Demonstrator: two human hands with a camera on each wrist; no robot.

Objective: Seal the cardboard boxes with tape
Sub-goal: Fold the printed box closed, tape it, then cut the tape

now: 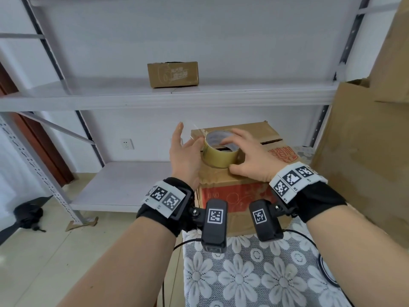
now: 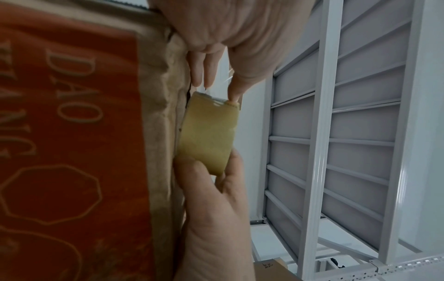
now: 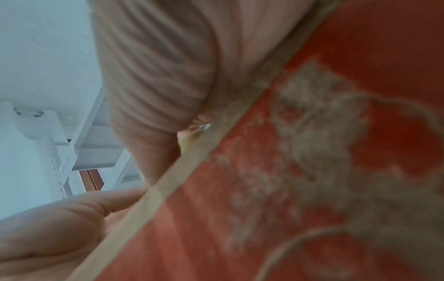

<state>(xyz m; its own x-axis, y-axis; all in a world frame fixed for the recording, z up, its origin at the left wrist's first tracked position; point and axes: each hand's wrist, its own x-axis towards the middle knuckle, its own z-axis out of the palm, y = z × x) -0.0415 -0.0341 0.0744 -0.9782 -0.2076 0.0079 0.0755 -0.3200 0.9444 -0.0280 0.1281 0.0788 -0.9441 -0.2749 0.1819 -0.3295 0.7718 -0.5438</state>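
Progress: early, I judge; the box (image 1: pixel 241 151) has its top flaps folded down, but a dark gap shows along the seam and I see no strip laid over it yet.
Left to do: pull tape across the seam, press it down, cut it; whether the small box (image 1: pixel 173 74) on the shelf (image 1: pixel 88 94) is sealed I cannot tell.
Tape roll (image 1: pixel 221 149): lies flat on the box top, over the seam, its hole facing up, so its axis stands upright.
Free end: a clear strip lifts off the roll's far left side, toward the left hand.
Box: long side runs left to right, seam likewise; it sits on a bench (image 1: pixel 243 273) with a lace cloth.
Left hand (image 1: pixel 186 156): fingers mostly straight and spread, thumb and a fingertip nipping the loose tape end at the roll.
Right hand (image 1: pixel 250 158): curved over the roll, fingers over its rim, thumb against its near side, holding it in place.
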